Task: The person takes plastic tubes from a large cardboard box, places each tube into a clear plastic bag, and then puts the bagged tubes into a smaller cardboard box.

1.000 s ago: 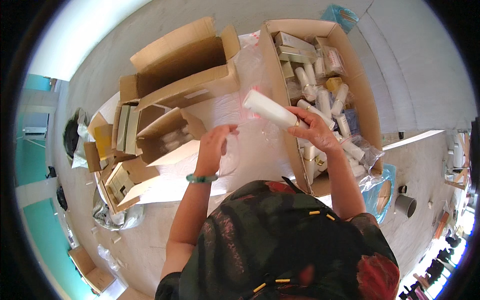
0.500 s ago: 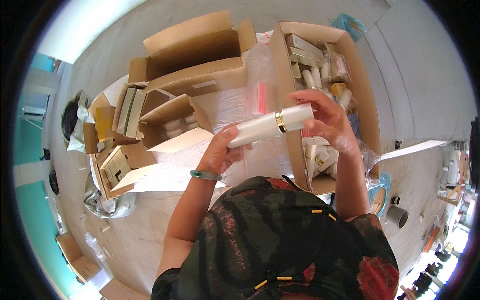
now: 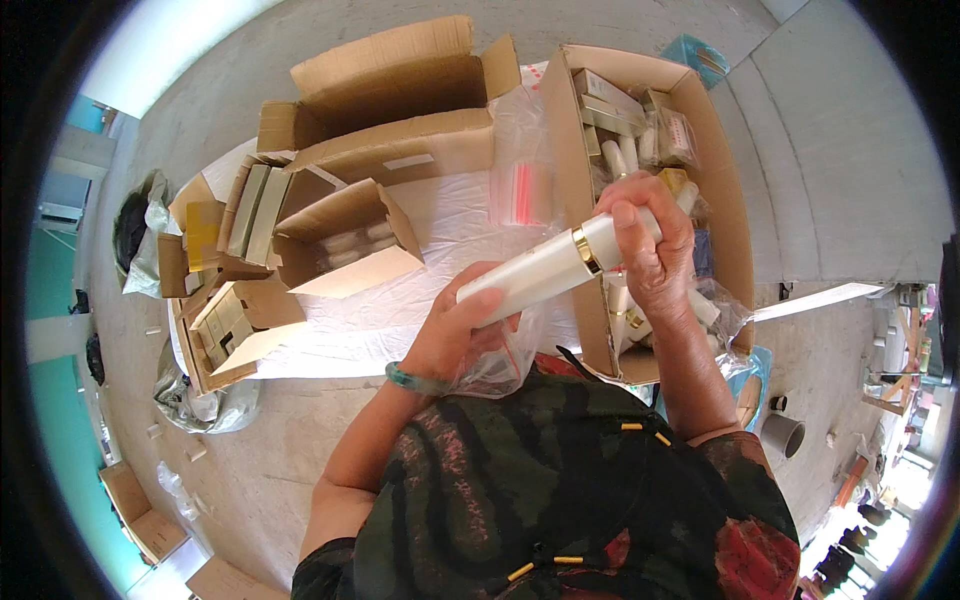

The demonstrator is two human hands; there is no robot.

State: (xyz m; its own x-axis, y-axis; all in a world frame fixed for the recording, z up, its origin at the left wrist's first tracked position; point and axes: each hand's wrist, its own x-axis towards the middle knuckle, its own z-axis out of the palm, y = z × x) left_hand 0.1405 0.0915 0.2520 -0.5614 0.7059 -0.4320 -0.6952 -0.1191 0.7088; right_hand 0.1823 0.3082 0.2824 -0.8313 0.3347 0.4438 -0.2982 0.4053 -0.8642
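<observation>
Before my chest a long pearly-white bottle (image 3: 535, 275) with a gold band lies tilted, its capped end up to the right. My left hand (image 3: 455, 320) is closed around its lower end. A clear plastic bag (image 3: 500, 365) with a red line hangs beneath that hand, seemingly pinched by its fingers, which are partly hidden. My right hand (image 3: 655, 240) wraps the white cap end, thumb on top. Under the right forearm stands a large carton (image 3: 740, 230) filled with white bottles, small boxes and bagged pieces.
A stack of clear bags with red strips (image 3: 522, 195) lies on the white sheet (image 3: 455, 225). Behind it stands an open brown carton (image 3: 390, 150). Smaller boxes, including an open carton (image 3: 385, 265) with white pieces inside, stand at the left. A grey bucket (image 3: 783, 434) sits on the floor at right.
My right hand has closed firmly around the cap, where its fingers were looser before. The bottle tilts more steeply, and the clear bag now shows hanging under my left hand.
</observation>
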